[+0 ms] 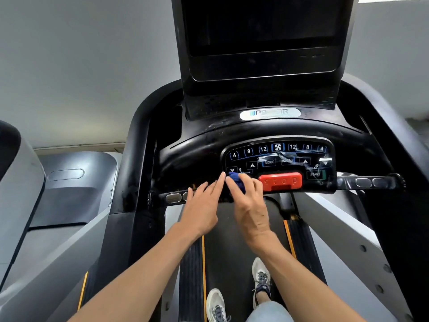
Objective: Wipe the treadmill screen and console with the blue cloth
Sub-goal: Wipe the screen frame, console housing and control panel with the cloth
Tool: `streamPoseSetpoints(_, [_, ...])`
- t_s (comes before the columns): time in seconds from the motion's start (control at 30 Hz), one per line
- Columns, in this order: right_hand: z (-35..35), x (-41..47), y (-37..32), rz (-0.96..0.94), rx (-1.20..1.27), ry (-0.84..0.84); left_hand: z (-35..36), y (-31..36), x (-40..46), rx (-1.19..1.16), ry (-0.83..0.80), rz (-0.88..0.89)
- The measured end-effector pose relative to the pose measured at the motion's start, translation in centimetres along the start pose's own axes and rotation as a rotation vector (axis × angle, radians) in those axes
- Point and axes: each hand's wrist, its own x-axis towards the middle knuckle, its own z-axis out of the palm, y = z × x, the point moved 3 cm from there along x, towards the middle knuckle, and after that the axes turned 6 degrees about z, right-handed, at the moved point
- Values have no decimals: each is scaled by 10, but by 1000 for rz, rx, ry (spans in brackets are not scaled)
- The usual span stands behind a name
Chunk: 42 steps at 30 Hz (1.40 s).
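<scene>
Blue cloth (237, 182) sits bunched in the right hand (249, 205), fingers curled around it, beside the stop button (280, 180). Left hand (204, 205) is spread flat, holding nothing. Advise spreading the cloth wider, pressing evenly across the console (278, 156).

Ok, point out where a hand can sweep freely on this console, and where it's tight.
Free: the glossy black ledge left of the button panel, and the curved strip between the silver logo badge and that panel. Crowded: the panel's lower left, where the left hand and the right hand, holding the bunched blue cloth, sit beside the red stop bar.
</scene>
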Motion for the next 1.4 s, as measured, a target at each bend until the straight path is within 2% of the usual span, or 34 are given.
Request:
streamPoseSetpoints(0.1, [-3,3,17,189,-22,92,-5,-2,0,21,36,3])
streamPoseSetpoints(0.2, [8,-21,-15,31,-1,24,-9,-1,-2,-44,47,-10])
streamPoseSetpoints(0.27, [6,3,-21,-39,19,12,-13,-1,-3,-62,42,-48])
streamPoseSetpoints(0.37, [-5,58,1,146,33,104,-17,0,-1,-24,15,-78])
streamPoseSetpoints(0.43, [-7,55,5,225,29,133,-17,-1,-2,-35,5,-79])
streamPoseSetpoints(0.53, [2,19,-22,33,4,32,-15,-2,-1,-54,36,-71])
streamPoseSetpoints(0.6, [1,37,-19,-63,6,-8,-19,1,2,-43,50,-74])
streamPoseSetpoints(0.63, [-1,54,-12,-43,11,11,-22,2,5,-19,54,-71])
streamPoseSetpoints(0.7, [-9,77,8,138,33,116,-25,5,8,7,38,-60])
streamPoseSetpoints(0.77, [-9,64,13,268,19,142,-21,5,10,-22,38,-40])
streamPoseSetpoints(0.8, [-6,49,5,238,-15,122,-20,5,11,-38,42,-29])
streamPoseSetpoints(0.87, [-6,33,-10,47,-64,59,-16,6,16,-41,44,-24])
streamPoseSetpoints(0.93, [-11,56,0,-16,-71,49,-14,7,24,-14,63,-27])
streamPoseSetpoints(1.03, [-21,79,22,234,-19,149,-13,6,31,2,68,-43])
streamPoseSetpoints(1.07, [-18,70,19,253,-27,146,-12,6,31,5,82,-49])
streamPoseSetpoints(1.2, [-9,46,-8,-75,-88,30,-10,9,31,36,115,-73])
streamPoseSetpoints(1.27, [-13,71,13,21,-68,76,-11,11,32,72,124,-78])
streamPoseSetpoints(1.33, [-20,73,30,268,-11,149,-10,13,31,103,117,-82])
streamPoseSetpoints(1.37, [-18,64,30,326,-4,152,-9,14,30,117,130,-86])
streamPoseSetpoints(1.4, [-14,53,19,299,-26,137,-7,13,29,133,145,-93])
